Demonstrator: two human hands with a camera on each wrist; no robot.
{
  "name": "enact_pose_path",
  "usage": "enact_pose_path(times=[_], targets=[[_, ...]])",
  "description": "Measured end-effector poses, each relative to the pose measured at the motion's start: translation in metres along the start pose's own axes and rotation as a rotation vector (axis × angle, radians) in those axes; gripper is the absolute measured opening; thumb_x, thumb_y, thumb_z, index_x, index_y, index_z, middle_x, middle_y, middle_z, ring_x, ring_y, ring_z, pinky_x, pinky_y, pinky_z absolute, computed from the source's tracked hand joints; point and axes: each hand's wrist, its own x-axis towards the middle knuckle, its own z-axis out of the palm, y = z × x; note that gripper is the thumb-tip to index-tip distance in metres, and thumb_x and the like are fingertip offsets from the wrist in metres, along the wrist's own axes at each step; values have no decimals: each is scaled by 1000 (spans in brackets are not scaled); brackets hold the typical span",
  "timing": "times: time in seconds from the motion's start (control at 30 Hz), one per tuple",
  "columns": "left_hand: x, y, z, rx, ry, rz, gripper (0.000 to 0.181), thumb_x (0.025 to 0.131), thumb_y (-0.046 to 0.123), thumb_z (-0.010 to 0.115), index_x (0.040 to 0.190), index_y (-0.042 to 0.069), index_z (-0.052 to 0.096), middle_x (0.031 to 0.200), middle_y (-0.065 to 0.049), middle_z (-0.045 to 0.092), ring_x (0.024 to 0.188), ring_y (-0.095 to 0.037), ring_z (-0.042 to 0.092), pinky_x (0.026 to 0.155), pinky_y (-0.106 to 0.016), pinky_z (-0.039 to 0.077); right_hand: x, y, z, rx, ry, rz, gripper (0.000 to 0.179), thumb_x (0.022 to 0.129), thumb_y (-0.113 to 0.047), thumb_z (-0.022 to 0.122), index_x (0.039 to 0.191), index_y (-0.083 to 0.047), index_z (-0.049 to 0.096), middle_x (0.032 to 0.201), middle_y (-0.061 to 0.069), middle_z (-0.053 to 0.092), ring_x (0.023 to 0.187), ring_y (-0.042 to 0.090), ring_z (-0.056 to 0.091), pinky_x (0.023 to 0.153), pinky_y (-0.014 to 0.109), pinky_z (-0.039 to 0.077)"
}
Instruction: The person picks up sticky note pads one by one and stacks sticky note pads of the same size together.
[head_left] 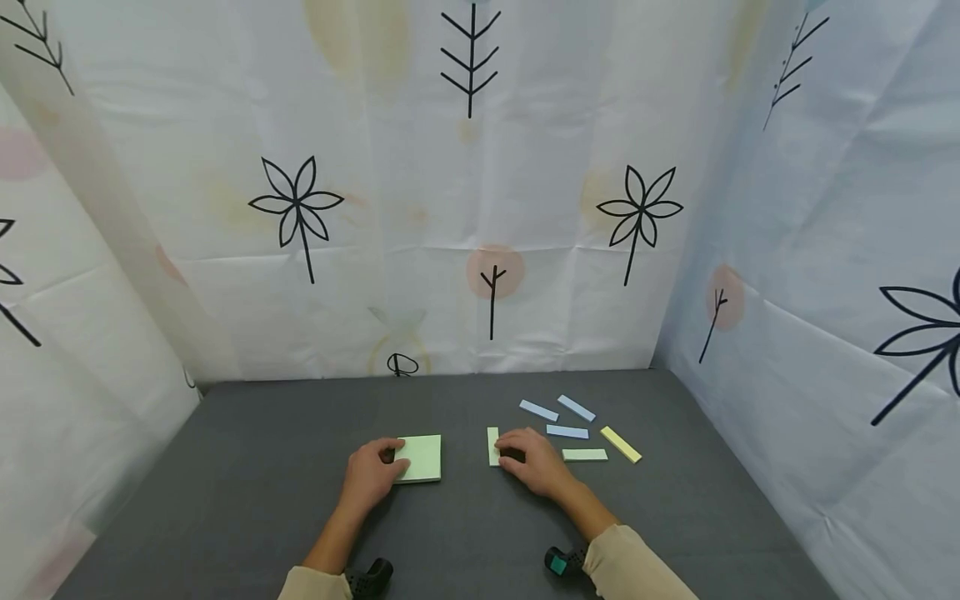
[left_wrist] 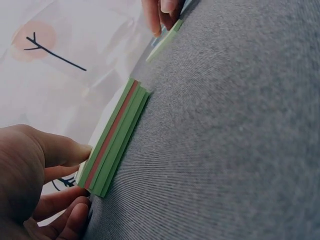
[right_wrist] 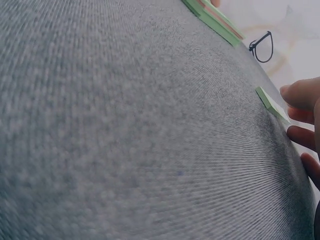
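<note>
A square pad of green sticky notes [head_left: 422, 458] lies on the dark table, with a reddish layer showing in its side in the left wrist view. My left hand [head_left: 372, 473] grips it at its left edge, thumb and fingers on the near and far parts of that edge. To the right, a narrow light-green sticky note pad [head_left: 492, 447] stands lengthwise away from me. At its right edge my right hand [head_left: 536, 462] holds it between thumb and fingers; in the right wrist view the thumb [right_wrist: 295, 95] is close against the pad's top.
Right of my right hand lie another narrow green pad [head_left: 585, 455], a yellow one [head_left: 621, 445] and three blue ones, among them a blue pad [head_left: 567, 432]. Patterned cloth [head_left: 390, 292] walls the grey table [head_left: 247, 500] at the back and both sides.
</note>
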Motion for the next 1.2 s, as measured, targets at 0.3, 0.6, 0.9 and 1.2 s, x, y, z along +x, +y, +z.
enact_pose_path(times=[0.3, 0.6, 0.9, 1.2], targets=[[4, 2, -1, -5, -9, -8, 31, 78, 11, 79, 108, 5, 72, 99, -10, 68, 83, -23, 61, 74, -45, 48, -1, 1, -1, 55, 48, 49, 21, 86, -9, 72, 107, -3, 72, 108, 7, 68, 102, 26, 62, 93, 48, 44], [6, 7, -3, -4, 23, -34, 32, 79, 16, 77, 109, 5, 72, 110, -17, 64, 94, -31, 60, 80, -51, 46, -6, -1, -3, 42, 103, 62, 17, 85, -9, 73, 102, -4, 73, 100, 5, 70, 96, 24, 63, 85, 43, 48], [4, 22, -2, -21, 57, 61, 29, 81, 14, 77, 109, 8, 73, 96, -11, 63, 80, -22, 52, 66, -40, 40, -12, -3, -9, 34, 158, 26, 16, 83, -5, 74, 99, -3, 74, 95, 3, 71, 92, 23, 65, 95, 56, 41], [-4, 47, 6, -120, 16, 119, 27, 82, 13, 75, 109, 10, 72, 114, -11, 64, 100, -32, 62, 78, -48, 50, -19, -6, -21, -4, 189, 6, 19, 79, -2, 77, 98, -3, 74, 96, 5, 71, 93, 23, 65, 95, 55, 42]])
